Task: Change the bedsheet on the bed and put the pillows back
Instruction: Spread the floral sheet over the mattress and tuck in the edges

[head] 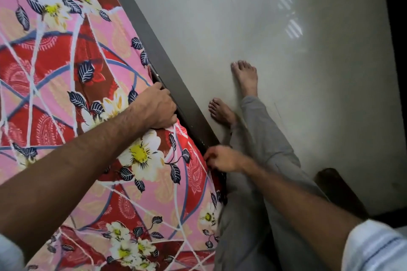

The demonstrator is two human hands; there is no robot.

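In the head view, a red and pink cotton bedsheet (92,99) printed with white flowers and dark leaves is seen spread over the bed, its edge running along the grey bed frame rail (167,66). The left hand (157,106) is pressed down at that rail, fingers curled and clamped on the sheet's edge, apparently pushing it into the gap beside the rail. The right hand (222,159) is held lower along the same rail, fingers bent together at the hem; whether cloth is actually pinched there cannot be told. Grey trousers (262,160) and bare feet are seen on the pale glossy floor (286,50), just on the outer side of the rail.

Several things could go wrong from here. If the cloth is drawn too hard toward the rail, the far side (out of view) could be pulled loose. If only a shallow fold is tucked, the bulge of fabric between the two hands may spring back out. Fingers could also be caught in the narrow dark gap against the rail.

Much is hidden: no pillows are visible, the mattress is covered, the fingertips of both hands are lost behind cloth and rail, and the dark object beside the rail's lower end cannot be identified.
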